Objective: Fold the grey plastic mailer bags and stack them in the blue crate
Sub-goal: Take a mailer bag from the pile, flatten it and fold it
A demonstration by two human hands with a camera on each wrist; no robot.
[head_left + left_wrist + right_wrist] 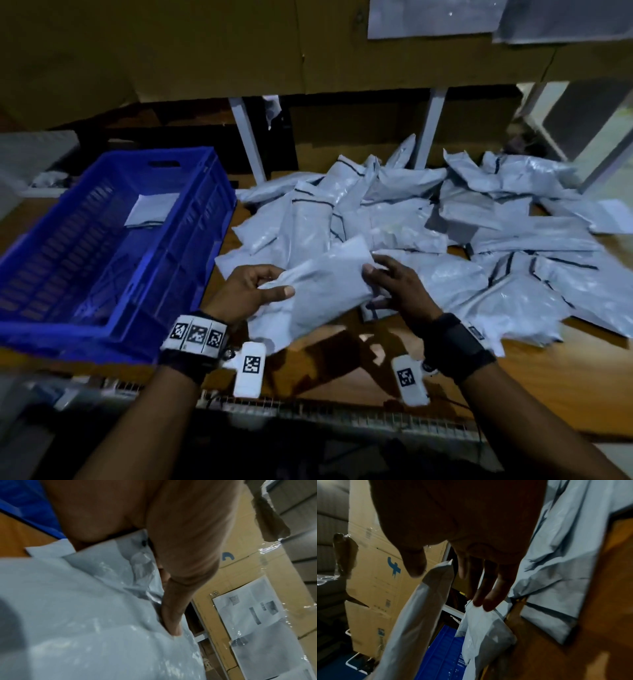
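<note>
From the head view, the left hand (251,291) pinches the near-left edge of a grey mailer bag (318,284), thumb on top and fingers curled beneath, holding it above the wooden desk (376,373). The right hand (397,287) sits at the bag's far-right end with fingers loosely spread and touching it; whether they grip cannot be told from here. The right wrist view settles more: the fingers (488,588) are straight and fanned apart, the thumb held away, and the bag (419,608) appears edge-on as a slim, puffy strip between thumb and fingers. The left wrist view alone shows the thumb (173,615) dug into the bag's (85,615) glossy, crinkled plastic, denting it.

The blue crate (164,274) stands on the desk to the left, a rigid plastic box with slotted walls and a cut-out handle; one folded bag (150,209) lies flat on its floor. A loose pile of bags (445,222), smooth and shiny with dark seal stripes, sprawls across the desk on the right. Brown cardboard boxes (240,554) with taped paper labels stand behind.
</note>
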